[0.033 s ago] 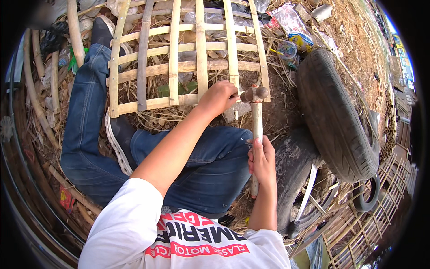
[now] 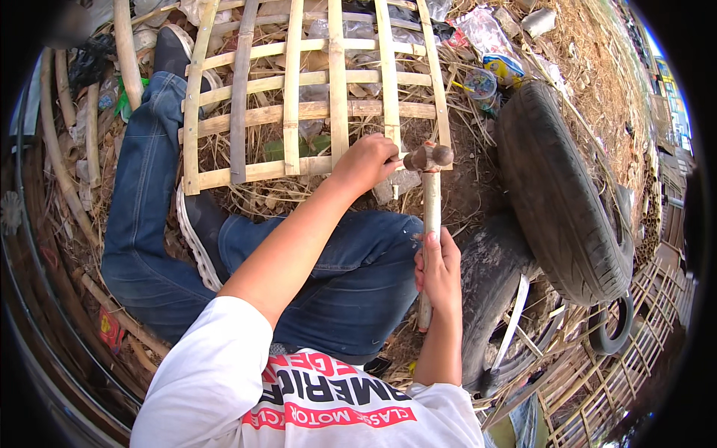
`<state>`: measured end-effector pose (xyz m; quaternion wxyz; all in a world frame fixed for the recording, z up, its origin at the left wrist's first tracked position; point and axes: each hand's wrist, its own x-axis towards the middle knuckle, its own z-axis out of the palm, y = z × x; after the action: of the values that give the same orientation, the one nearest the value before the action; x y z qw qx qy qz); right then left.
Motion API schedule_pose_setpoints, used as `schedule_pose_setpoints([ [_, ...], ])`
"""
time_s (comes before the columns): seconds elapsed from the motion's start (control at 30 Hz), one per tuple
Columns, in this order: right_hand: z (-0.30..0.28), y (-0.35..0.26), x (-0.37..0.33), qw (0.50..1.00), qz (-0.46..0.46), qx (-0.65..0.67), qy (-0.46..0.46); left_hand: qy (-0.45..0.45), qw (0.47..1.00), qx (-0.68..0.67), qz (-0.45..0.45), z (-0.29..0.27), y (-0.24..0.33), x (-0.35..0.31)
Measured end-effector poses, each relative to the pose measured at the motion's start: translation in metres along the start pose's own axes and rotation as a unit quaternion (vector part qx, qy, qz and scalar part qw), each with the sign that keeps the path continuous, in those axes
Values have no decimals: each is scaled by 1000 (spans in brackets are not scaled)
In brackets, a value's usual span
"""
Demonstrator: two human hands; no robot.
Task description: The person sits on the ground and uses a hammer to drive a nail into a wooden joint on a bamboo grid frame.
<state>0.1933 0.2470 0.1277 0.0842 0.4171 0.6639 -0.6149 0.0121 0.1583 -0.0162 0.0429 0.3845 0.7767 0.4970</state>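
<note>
A lattice of bamboo slats [image 2: 337, 89] lies in front of me, over the ground and near my legs. My left hand [image 2: 366, 162] is at its near right corner, fingertips pinched together beside the end of a slat. What the pinch holds, if anything, is too small to make out. My right hand [image 2: 439, 267] grips the pale wooden handle of a ball-peen hammer [image 2: 432, 198], which stands roughly upright. Its rusty head is just right of my left fingertips, close to the lattice's edge. A grey stone block [image 2: 397, 185] sits under that corner.
A worn tyre [image 2: 556, 198] leans at the right, with another dark tyre [image 2: 489, 280] beside my knee. A long curved blade [image 2: 511, 325] with a dark handle rests there. Plastic litter [image 2: 482, 33] lies at the far right, bamboo poles [image 2: 63, 149] at left, another lattice [image 2: 612, 373] lower right.
The hammer head has shifted very slightly to the right. My left hand keeps its place at the lattice's corner.
</note>
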Motion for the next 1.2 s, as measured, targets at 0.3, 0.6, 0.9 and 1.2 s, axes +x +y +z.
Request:
schedule_pose_setpoints([
  [0.3, 0, 4, 11, 999, -5, -31, -17, -10, 1000, 4, -15, -2, 0, 2],
  [0.6, 4, -3, 3, 999, -19, -46, -5, -8, 1000, 3, -22, 2, -1, 0],
  [0.9, 1, 4, -2, 998, -54, -25, 7, 2, 1000, -9, -12, 3, -1, 2],
  [1.2, -3, 9, 1, 999, -48, -21, 1, 1, 1000, 1, -10, 3, -1, 1],
])
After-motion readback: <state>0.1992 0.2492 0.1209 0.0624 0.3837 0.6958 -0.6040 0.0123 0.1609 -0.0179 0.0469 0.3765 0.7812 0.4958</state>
